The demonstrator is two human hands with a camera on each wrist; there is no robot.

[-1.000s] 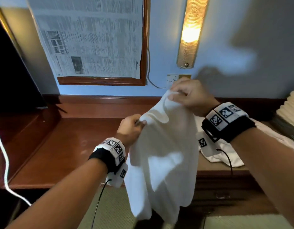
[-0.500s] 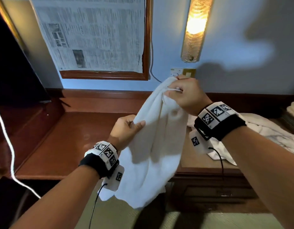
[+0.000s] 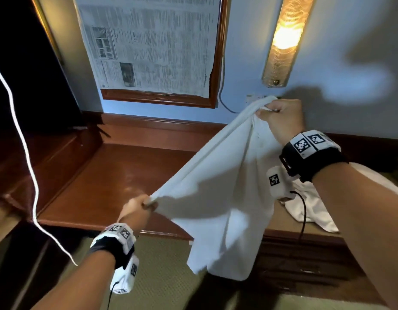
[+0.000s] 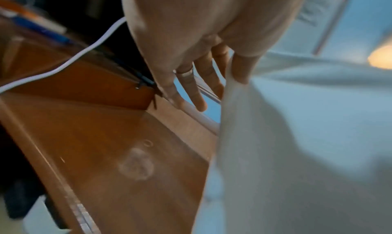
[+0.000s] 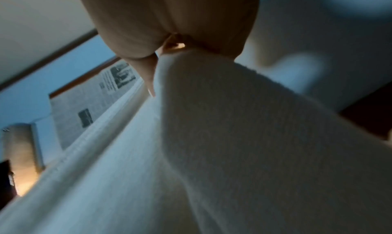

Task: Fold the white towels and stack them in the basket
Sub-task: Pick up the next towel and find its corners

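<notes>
A white towel hangs stretched in the air between both hands, above the front edge of the wooden desk. My left hand pinches its lower left corner; in the left wrist view the thumb presses the towel while the other fingers stick out straight. My right hand grips the upper corner, raised near the wall. The right wrist view is filled by the towel bunched under my right hand. More white towels lie crumpled on the desk at right. No basket is in view.
A framed mirror covered with newspaper hangs on the blue wall, beside a lit wall lamp. A white cable dangles at the left. The desk has a raised back ledge and drawers under its right part.
My left hand slid down and left along the towel's edge to its corner, pulling the towel out taut. My right hand stayed high by the wall, still gripping.
</notes>
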